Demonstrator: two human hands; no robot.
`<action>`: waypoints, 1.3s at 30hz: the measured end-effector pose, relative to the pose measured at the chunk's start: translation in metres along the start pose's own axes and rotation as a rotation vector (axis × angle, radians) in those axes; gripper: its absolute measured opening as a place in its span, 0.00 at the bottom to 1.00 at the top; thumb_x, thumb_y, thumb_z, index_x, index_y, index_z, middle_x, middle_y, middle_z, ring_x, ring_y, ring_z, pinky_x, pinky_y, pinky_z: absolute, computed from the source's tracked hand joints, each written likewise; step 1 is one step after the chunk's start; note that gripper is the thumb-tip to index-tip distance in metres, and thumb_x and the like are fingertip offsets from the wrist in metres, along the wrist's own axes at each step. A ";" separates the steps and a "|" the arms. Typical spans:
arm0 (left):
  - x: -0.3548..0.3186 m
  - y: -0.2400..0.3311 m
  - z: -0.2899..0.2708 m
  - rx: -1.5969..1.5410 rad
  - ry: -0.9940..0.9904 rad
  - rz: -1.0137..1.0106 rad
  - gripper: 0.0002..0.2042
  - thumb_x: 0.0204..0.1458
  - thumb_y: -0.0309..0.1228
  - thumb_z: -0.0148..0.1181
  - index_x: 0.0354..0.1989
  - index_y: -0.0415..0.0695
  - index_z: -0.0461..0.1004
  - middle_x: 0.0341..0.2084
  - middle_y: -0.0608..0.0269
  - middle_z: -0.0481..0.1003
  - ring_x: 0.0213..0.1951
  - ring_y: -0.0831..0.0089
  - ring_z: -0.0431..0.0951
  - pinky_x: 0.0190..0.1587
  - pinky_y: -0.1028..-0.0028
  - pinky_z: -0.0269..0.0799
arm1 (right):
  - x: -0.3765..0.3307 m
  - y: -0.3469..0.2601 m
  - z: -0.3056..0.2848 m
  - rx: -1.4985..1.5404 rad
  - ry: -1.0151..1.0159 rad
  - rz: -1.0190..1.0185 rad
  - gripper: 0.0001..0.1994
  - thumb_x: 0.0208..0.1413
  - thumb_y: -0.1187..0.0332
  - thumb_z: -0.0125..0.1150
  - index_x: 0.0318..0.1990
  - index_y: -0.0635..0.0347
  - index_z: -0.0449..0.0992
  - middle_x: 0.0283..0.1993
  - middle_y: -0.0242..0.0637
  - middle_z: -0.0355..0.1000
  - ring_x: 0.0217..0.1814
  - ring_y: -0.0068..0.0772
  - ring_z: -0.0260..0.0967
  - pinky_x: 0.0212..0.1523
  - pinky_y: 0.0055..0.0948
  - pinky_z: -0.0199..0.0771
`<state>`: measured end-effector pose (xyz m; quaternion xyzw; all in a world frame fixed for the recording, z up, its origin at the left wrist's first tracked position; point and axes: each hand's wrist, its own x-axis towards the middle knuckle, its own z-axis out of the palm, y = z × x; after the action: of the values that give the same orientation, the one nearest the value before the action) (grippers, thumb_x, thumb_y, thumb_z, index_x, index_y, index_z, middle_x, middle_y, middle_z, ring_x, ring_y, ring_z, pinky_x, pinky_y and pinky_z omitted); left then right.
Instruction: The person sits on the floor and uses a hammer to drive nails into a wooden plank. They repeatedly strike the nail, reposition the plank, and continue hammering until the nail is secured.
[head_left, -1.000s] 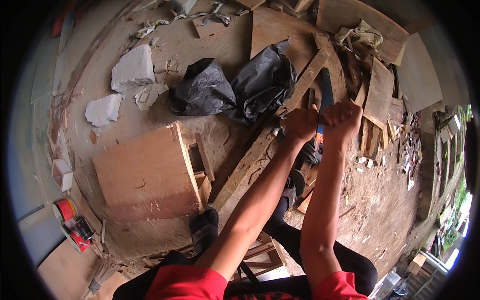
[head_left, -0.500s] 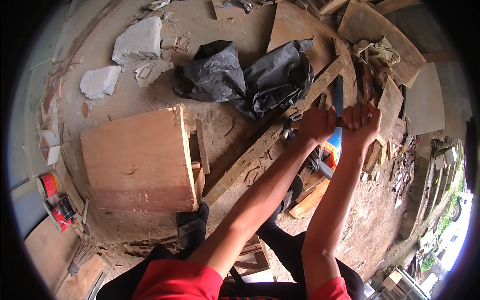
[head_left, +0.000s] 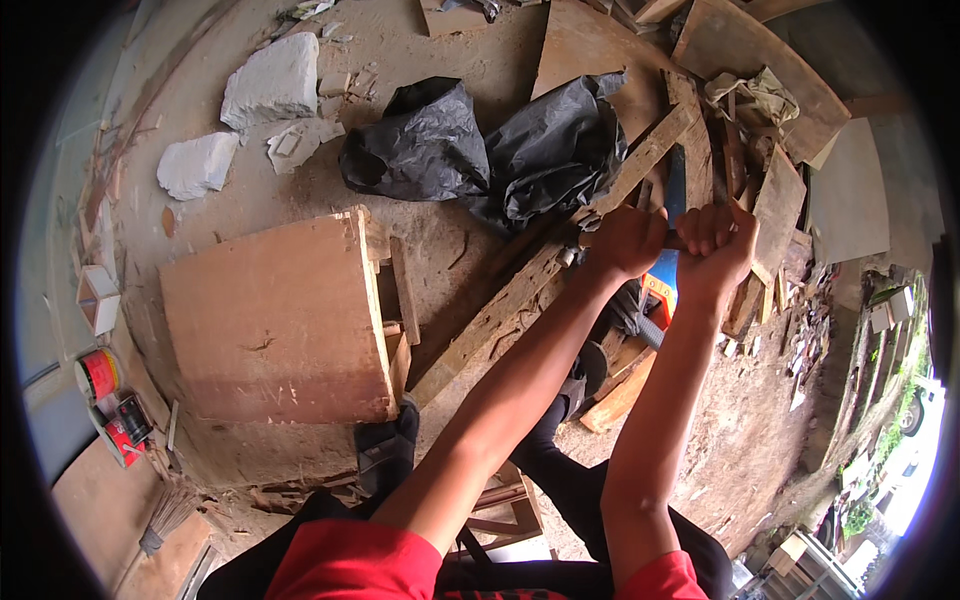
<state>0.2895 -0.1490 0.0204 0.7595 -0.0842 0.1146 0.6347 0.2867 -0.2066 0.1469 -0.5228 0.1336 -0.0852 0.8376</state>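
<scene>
My left hand and my right hand are side by side, both closed in fists round a short brown wooden stick. A bit of the stick shows between the fists, and its end pokes out left of my left hand. Below them lies a handsaw with a blue blade and an orange handle part. Beside it is a grey ribbed handle, whose tool I cannot make out. A long rough timber slants under my left forearm.
A wooden panel box stands at left. Black plastic sheeting lies ahead, white foam-like blocks at far left. Plywood sheets and scrap wood are heaped at far right. Red cans and a twig broom sit along the left.
Both fists have shifted slightly up and left, still gripping the stick. The view has moved a little; the things on the floor look unmoved.
</scene>
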 end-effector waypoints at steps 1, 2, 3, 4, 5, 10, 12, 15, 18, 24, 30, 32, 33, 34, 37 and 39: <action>0.002 0.001 -0.001 0.026 -0.043 0.022 0.24 0.61 0.39 0.39 0.18 0.39 0.74 0.16 0.41 0.73 0.23 0.44 0.77 0.30 0.49 0.72 | 0.002 -0.001 -0.003 0.000 -0.028 0.011 0.22 0.59 0.64 0.47 0.13 0.49 0.49 0.11 0.29 0.44 0.15 0.25 0.41 0.26 0.29 0.49; 0.004 0.000 -0.001 0.054 -0.086 0.046 0.24 0.61 0.38 0.39 0.18 0.38 0.74 0.16 0.41 0.73 0.23 0.44 0.77 0.29 0.50 0.71 | 0.005 -0.002 -0.006 0.003 -0.057 0.022 0.23 0.60 0.63 0.45 0.13 0.49 0.49 0.11 0.29 0.44 0.15 0.25 0.42 0.26 0.28 0.50; 0.004 -0.002 -0.003 0.062 -0.101 0.057 0.22 0.61 0.38 0.39 0.21 0.39 0.74 0.17 0.43 0.74 0.24 0.45 0.77 0.30 0.51 0.72 | 0.007 -0.004 -0.008 0.006 -0.086 0.032 0.23 0.61 0.62 0.44 0.13 0.49 0.49 0.10 0.29 0.45 0.15 0.26 0.43 0.27 0.28 0.51; 0.003 -0.004 -0.005 0.071 -0.117 0.068 0.21 0.62 0.38 0.38 0.24 0.40 0.74 0.19 0.45 0.75 0.25 0.46 0.77 0.30 0.53 0.72 | 0.007 -0.005 -0.011 -0.034 -0.200 0.075 0.23 0.62 0.60 0.42 0.12 0.50 0.51 0.10 0.29 0.46 0.15 0.26 0.44 0.28 0.28 0.52; 0.001 -0.006 -0.008 0.082 -0.139 0.077 0.19 0.62 0.38 0.38 0.27 0.41 0.74 0.20 0.47 0.76 0.26 0.47 0.78 0.30 0.55 0.72 | 0.004 -0.006 -0.014 -0.071 -0.309 0.119 0.24 0.63 0.58 0.39 0.12 0.50 0.52 0.09 0.29 0.47 0.15 0.27 0.44 0.28 0.28 0.53; -0.009 -0.010 -0.011 0.091 -0.033 0.191 0.20 0.61 0.35 0.41 0.20 0.41 0.72 0.17 0.46 0.74 0.22 0.50 0.77 0.28 0.56 0.72 | 0.012 -0.022 -0.017 -0.139 -0.712 0.325 0.31 0.67 0.49 0.27 0.11 0.51 0.57 0.07 0.28 0.49 0.14 0.28 0.46 0.29 0.27 0.55; -0.009 -0.008 -0.011 0.149 0.030 0.207 0.22 0.62 0.35 0.39 0.17 0.41 0.71 0.15 0.47 0.74 0.20 0.51 0.77 0.27 0.56 0.73 | 0.002 -0.017 -0.003 -0.168 -0.499 0.297 0.27 0.66 0.53 0.37 0.12 0.50 0.55 0.09 0.27 0.49 0.14 0.25 0.45 0.27 0.26 0.53; -0.009 0.007 -0.036 -0.267 -0.091 -0.139 0.21 0.62 0.40 0.39 0.23 0.40 0.72 0.12 0.55 0.72 0.17 0.60 0.73 0.28 0.62 0.70 | -0.010 -0.005 0.013 -0.243 -0.260 0.117 0.21 0.64 0.64 0.50 0.15 0.54 0.62 0.12 0.26 0.52 0.15 0.23 0.50 0.21 0.26 0.53; 0.005 0.015 -0.070 0.018 -0.284 -0.195 0.22 0.63 0.43 0.40 0.32 0.37 0.73 0.26 0.48 0.77 0.32 0.57 0.78 0.39 0.60 0.70 | -0.004 -0.015 0.004 -0.395 -0.370 0.249 0.25 0.66 0.57 0.49 0.14 0.55 0.63 0.11 0.29 0.53 0.15 0.27 0.54 0.27 0.27 0.61; 0.034 0.033 -0.266 0.555 -0.617 0.037 0.15 0.63 0.41 0.50 0.38 0.40 0.72 0.30 0.51 0.75 0.36 0.53 0.76 0.41 0.59 0.71 | 0.039 -0.040 0.016 -0.514 -0.632 0.814 0.28 0.67 0.48 0.44 0.22 0.62 0.69 0.17 0.38 0.65 0.24 0.35 0.69 0.44 0.34 0.76; -0.070 0.044 -0.406 0.808 -0.488 -0.086 0.20 0.63 0.47 0.46 0.36 0.39 0.72 0.26 0.47 0.74 0.33 0.46 0.76 0.38 0.54 0.70 | 0.042 -0.048 0.052 -1.364 -0.648 1.463 0.11 0.65 0.63 0.51 0.44 0.61 0.73 0.37 0.47 0.78 0.30 0.35 0.78 0.35 0.39 0.84; -0.076 0.047 -0.408 0.811 -0.418 -0.228 0.24 0.62 0.51 0.45 0.33 0.40 0.73 0.23 0.46 0.75 0.30 0.43 0.76 0.34 0.52 0.71 | 0.051 -0.040 0.048 -1.434 -0.679 1.531 0.09 0.65 0.64 0.52 0.44 0.58 0.74 0.34 0.46 0.79 0.25 0.31 0.76 0.28 0.33 0.81; -0.074 0.047 -0.402 0.843 -0.376 -0.257 0.25 0.62 0.53 0.45 0.31 0.40 0.73 0.21 0.45 0.75 0.29 0.42 0.76 0.33 0.52 0.71 | 0.055 -0.037 0.047 -1.468 -0.689 1.570 0.08 0.65 0.64 0.52 0.44 0.57 0.74 0.32 0.45 0.79 0.23 0.29 0.75 0.25 0.30 0.80; -0.072 0.048 -0.396 0.874 -0.335 -0.286 0.27 0.61 0.55 0.45 0.30 0.39 0.73 0.19 0.45 0.75 0.27 0.41 0.76 0.31 0.51 0.71 | 0.059 -0.030 0.046 -1.464 -0.611 1.597 0.08 0.65 0.65 0.53 0.45 0.57 0.74 0.23 0.36 0.76 0.14 0.20 0.65 0.15 0.21 0.67; -0.073 0.049 -0.395 0.838 -0.310 -0.271 0.30 0.59 0.58 0.45 0.25 0.40 0.73 0.19 0.44 0.75 0.27 0.42 0.77 0.31 0.52 0.72 | 0.075 -0.012 0.025 -1.178 -0.383 1.930 0.05 0.65 0.65 0.54 0.40 0.55 0.73 0.17 0.27 0.67 0.11 0.13 0.55 0.11 0.16 0.55; -0.072 0.049 -0.397 0.881 -0.303 -0.301 0.31 0.59 0.59 0.45 0.24 0.40 0.73 0.19 0.43 0.75 0.26 0.43 0.78 0.31 0.52 0.72 | 0.067 -0.008 0.032 -1.195 -0.373 1.829 0.07 0.64 0.67 0.55 0.34 0.57 0.68 0.16 0.21 0.57 0.11 0.09 0.48 0.10 0.12 0.49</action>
<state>0.1804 0.2316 0.1128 0.9677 -0.0082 -0.0654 0.2434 0.3603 -0.2017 0.1585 -0.5516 0.3607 0.7237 0.2047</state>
